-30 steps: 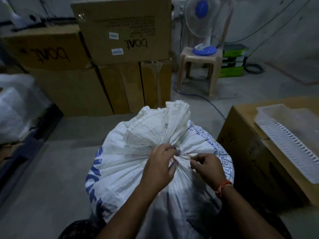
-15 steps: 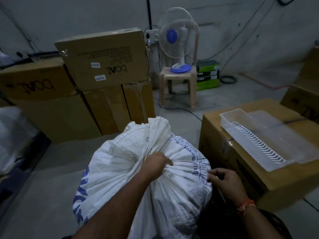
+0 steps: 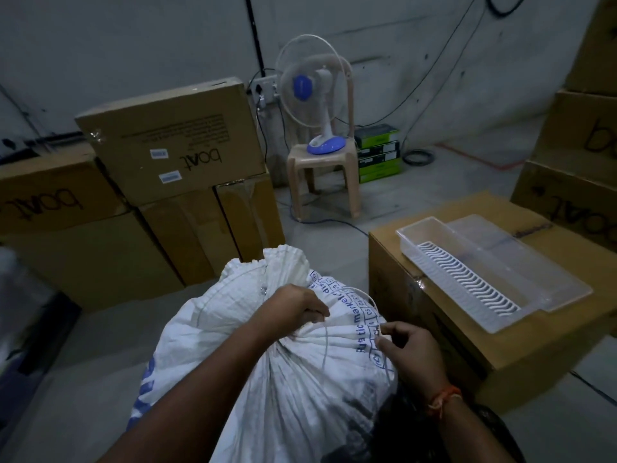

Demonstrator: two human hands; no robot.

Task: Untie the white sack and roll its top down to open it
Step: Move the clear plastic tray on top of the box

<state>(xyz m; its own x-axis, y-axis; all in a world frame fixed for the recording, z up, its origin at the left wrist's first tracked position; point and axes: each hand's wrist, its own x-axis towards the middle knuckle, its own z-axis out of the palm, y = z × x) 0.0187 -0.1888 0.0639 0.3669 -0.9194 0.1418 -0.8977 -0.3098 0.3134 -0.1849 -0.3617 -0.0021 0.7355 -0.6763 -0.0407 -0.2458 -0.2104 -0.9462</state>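
Brightness: dim overall, grey and muted, no strong lamp in sight.
Brightest area: the white sack [image 3: 267,345] and the clear plastic tray [image 3: 494,272], both catching soft light from above.
Shadows: soft and dark under the stacked boxes [image 3: 173,145] and along the lower left edge of the floor [image 3: 83,362].
Glare: none.
Blur: left edge smeared; the forearms slightly soft.
Distortion: wide-angle bending, walls and boxes lean outward at the corners.

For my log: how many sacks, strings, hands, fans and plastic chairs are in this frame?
white sack: 1
string: 1
hands: 2, the left hand and the right hand
fan: 1
plastic chair: 1
Total: 6
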